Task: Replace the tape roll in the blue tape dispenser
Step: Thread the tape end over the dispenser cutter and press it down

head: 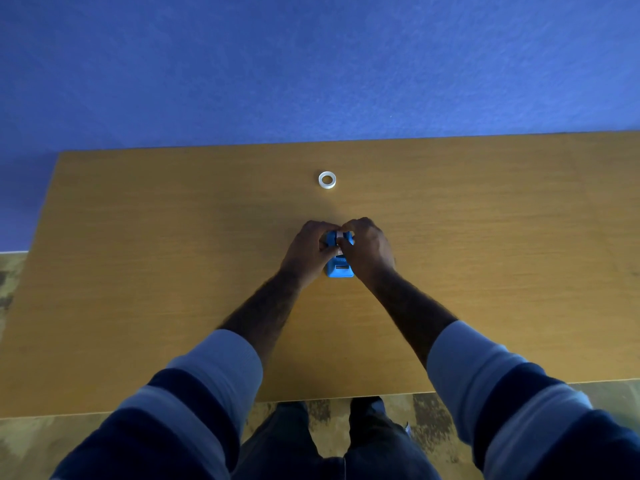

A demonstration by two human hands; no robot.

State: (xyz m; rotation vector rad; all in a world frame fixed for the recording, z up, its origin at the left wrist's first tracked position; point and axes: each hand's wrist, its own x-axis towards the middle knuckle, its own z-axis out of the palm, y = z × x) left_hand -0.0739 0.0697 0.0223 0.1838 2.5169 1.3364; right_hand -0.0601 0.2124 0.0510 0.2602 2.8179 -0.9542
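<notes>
The blue dispenser [339,268] stands on the wooden table [138,271], near its middle, with both hands cupped round its far end. The left hand [306,252] curls its fingers against the left side; the right hand [369,249] pinches something pale at the top, too small to make out. A white tape ring [327,179] lies flat farther back, well apart.

blue dispenser [340,268] mid-table; white roll [327,179] beyond
</notes>
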